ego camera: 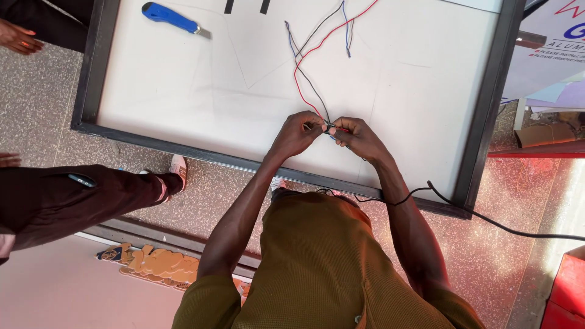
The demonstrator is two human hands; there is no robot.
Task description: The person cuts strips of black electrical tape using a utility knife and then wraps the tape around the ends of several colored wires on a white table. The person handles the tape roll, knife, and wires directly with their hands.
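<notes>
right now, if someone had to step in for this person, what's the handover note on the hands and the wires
Left hand: pinching the wire ends at the middle of the white panel.
Right hand: pinching the same wire ends from the other side, fingertips meeting the left hand's.
Wires: red wire, black wire and blue wire run from the hands up across the panel.
Blue utility knife: lying untouched at the panel's top left.
Black cable: trails off the lower right of the frame onto the floor.
Done: wire ends gathered between both hands.
Left: whether the joint is finished is hidden by the fingers.
</notes>
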